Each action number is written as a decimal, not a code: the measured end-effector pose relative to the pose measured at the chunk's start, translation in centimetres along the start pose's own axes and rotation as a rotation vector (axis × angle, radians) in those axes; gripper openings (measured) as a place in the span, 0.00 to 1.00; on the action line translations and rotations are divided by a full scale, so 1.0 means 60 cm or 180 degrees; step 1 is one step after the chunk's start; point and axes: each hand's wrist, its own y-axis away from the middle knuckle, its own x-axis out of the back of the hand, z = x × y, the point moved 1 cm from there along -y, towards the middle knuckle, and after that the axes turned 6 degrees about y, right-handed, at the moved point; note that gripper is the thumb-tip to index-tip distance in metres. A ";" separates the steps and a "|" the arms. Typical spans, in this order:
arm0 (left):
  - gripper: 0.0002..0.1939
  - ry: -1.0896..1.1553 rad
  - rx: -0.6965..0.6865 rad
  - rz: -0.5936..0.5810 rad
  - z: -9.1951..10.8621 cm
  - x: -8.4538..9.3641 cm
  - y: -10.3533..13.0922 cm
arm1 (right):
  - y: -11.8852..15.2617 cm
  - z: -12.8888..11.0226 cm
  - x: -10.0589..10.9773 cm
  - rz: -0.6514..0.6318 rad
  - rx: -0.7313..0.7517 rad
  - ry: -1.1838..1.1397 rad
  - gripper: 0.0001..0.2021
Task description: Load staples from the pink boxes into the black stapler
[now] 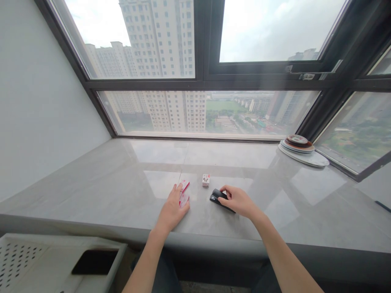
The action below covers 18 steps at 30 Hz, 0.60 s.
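Note:
On the pale marble sill, a black stapler [217,195] lies at a slant, and my right hand [240,200] pinches it from above with thumb and fingers. To its left, my left hand [173,207] rests over red-and-white packets [184,185], fingers and thumb apart around them; whether it grips them is hard to tell. Between the hands and slightly farther back stands a small white box [206,180] with a dark picture and red marks, touched by neither hand.
A stack of plates [301,146] sits at the back right by the window frame [201,84]. The marble sill [100,183] ends at a front edge near my forearms. Below it at the left is a white perforated plastic piece [55,260] with a dark opening.

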 end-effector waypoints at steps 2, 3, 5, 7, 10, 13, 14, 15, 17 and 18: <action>0.35 -0.0117 -0.0020 0.0033 0.017 -0.023 -0.007 | 0.004 -0.001 -0.002 0.0083 -0.0100 0.0005 0.15; 0.36 -0.0182 -0.0031 0.0065 0.027 -0.037 -0.012 | 0.005 0.000 -0.005 0.0120 -0.0180 0.0020 0.16; 0.37 -0.0313 -0.0064 0.0136 0.050 -0.069 -0.023 | 0.009 0.002 -0.013 0.0205 -0.0396 0.0066 0.18; 0.37 -0.0427 -0.0121 0.0149 0.073 -0.103 -0.039 | 0.012 0.005 -0.023 0.0363 -0.0652 0.0084 0.23; 0.32 -0.0565 -0.0218 0.0160 0.103 -0.141 -0.064 | 0.017 0.007 -0.035 0.0606 -0.0888 -0.0077 0.27; 0.26 -0.0608 -0.0312 0.0240 0.122 -0.153 -0.071 | 0.025 0.003 -0.046 0.0602 -0.0814 -0.0643 0.29; 0.25 -0.0597 -0.0338 0.0251 0.125 -0.152 -0.066 | 0.028 0.000 -0.051 0.0569 -0.0751 -0.0881 0.29; 0.24 -0.0577 -0.0365 0.0247 0.127 -0.149 -0.059 | 0.031 -0.005 -0.057 0.0521 -0.0694 -0.1101 0.30; 0.23 -0.0538 -0.0397 0.0228 0.127 -0.138 -0.037 | 0.035 -0.018 -0.072 0.0375 -0.0633 -0.1416 0.30; 0.22 -0.0523 -0.0388 0.0220 0.124 -0.131 -0.024 | 0.036 -0.028 -0.082 0.0287 -0.0609 -0.1509 0.30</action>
